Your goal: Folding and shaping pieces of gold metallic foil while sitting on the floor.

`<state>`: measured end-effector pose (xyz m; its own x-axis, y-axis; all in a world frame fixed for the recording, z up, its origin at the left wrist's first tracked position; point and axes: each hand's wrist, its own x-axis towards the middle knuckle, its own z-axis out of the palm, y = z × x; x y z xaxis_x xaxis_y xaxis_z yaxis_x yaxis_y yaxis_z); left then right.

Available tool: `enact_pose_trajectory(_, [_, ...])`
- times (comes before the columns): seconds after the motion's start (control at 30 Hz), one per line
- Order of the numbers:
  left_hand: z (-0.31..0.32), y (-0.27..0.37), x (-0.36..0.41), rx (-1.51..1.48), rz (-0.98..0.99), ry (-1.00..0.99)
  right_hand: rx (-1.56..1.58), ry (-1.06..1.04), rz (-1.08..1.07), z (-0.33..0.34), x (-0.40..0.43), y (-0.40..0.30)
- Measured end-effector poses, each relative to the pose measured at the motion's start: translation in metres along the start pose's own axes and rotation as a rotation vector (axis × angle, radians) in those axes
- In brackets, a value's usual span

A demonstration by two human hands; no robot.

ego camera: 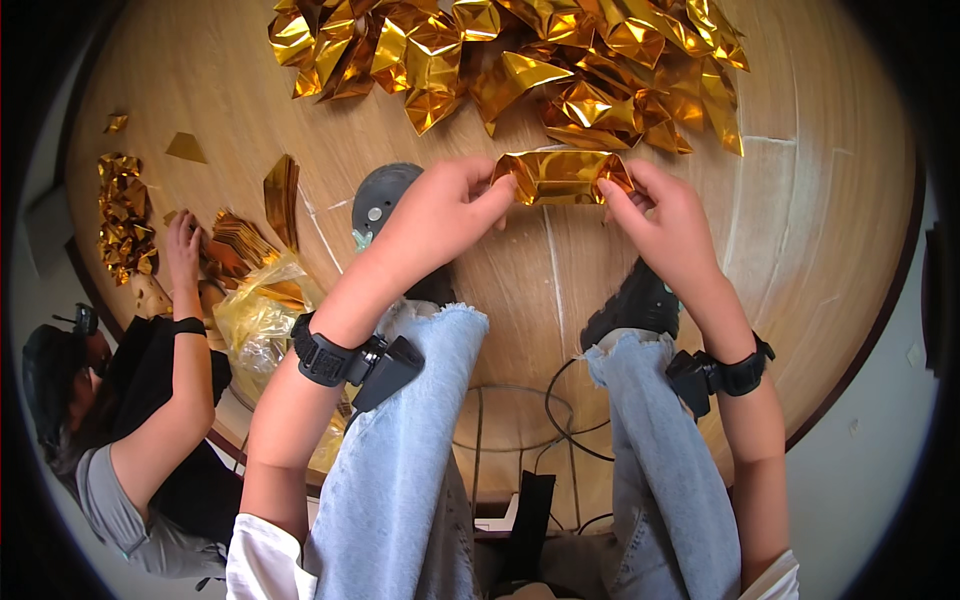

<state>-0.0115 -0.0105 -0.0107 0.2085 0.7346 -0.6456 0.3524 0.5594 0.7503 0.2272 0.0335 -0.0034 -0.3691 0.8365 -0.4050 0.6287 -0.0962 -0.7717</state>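
Observation:
Between my two hands is a folded piece of gold foil paper point(556, 178), long and boat-shaped with raised sides. My left hand point(461, 206) pinches its left end with thumb and fingers. At the other end, my right hand point(656, 214) has its thumb on the near corner and its fingers behind. The piece is held above the wooden floor, with both ends partly covered by my fingers. Just beyond it spreads a large heap of folded gold foil pieces point(592, 105), some angular and crumpled-looking.
At left, a co-worker's hand point(182, 244) is by a fanned stack of gold foil sheets point(244, 240). A clear plastic bag point(262, 322), a second foil pile point(124, 217) and a flat foil piece point(186, 148) lie around it. My shoe point(386, 195) and a black cable point(559, 427) are below.

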Motion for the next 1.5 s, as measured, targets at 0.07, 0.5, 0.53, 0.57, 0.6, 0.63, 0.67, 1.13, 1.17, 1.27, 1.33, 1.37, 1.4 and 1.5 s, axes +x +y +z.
enact_pose_trajectory(0.07, [0.0,0.001,0.002,-0.092,-0.03,-0.038,0.012,0.009,-0.007,-0.002,0.001,-0.001])
enact_pose_trajectory(0.5, [-0.003,-0.006,0.009,-0.653,-0.413,-0.338,-0.021,-0.028,0.017,-0.004,0.002,-0.005])
enact_pose_trajectory(0.53, [-0.002,-0.006,0.009,-0.664,-0.423,-0.358,-0.03,-0.033,0.012,-0.003,0.001,-0.005])
enact_pose_trajectory(0.57, [-0.001,-0.007,0.009,-0.664,-0.427,-0.358,-0.027,-0.035,0.014,-0.004,0.001,-0.007])
enact_pose_trajectory(0.6, [-0.001,-0.007,0.009,-0.652,-0.429,-0.372,-0.056,-0.07,0.047,-0.005,0.001,-0.009])
enact_pose_trajectory(0.63, [0.0,-0.008,0.009,-0.639,-0.432,-0.385,-0.085,-0.106,0.08,-0.006,0.002,-0.01])
enact_pose_trajectory(0.67, [0.0,-0.007,0.009,-0.639,-0.434,-0.385,-0.083,-0.107,0.08,-0.005,0.002,-0.01])
enact_pose_trajectory(1.13, [0.006,0.005,0.002,-0.235,-0.3,-0.15,-0.146,0.039,0.07,-0.001,0.002,-0.004])
enact_pose_trajectory(1.17, [0.005,0.006,0.002,-0.239,-0.299,-0.154,-0.15,0.039,0.073,-0.002,0.002,-0.003])
enact_pose_trajectory(1.27, [0.003,0.008,0.001,0.032,-0.13,-0.101,-0.182,0.068,0.078,-0.001,0.003,-0.002])
enact_pose_trajectory(1.33, [0.005,0.011,0.001,0.269,0.005,-0.033,-0.222,0.088,0.063,0.0,0.003,-0.001])
enact_pose_trajectory(1.37, [0.007,0.011,0.001,0.267,0.006,-0.034,-0.224,0.089,0.064,0.0,0.003,0.001])
enact_pose_trajectory(1.4, [0.009,0.01,0.002,0.302,0.056,-0.001,-0.2,0.092,0.055,0.002,0.003,0.004])
enact_pose_trajectory(1.5, [0.009,0.015,0.002,0.344,0.119,0.031,-0.116,0.077,0.079,-0.002,0.005,-0.002])
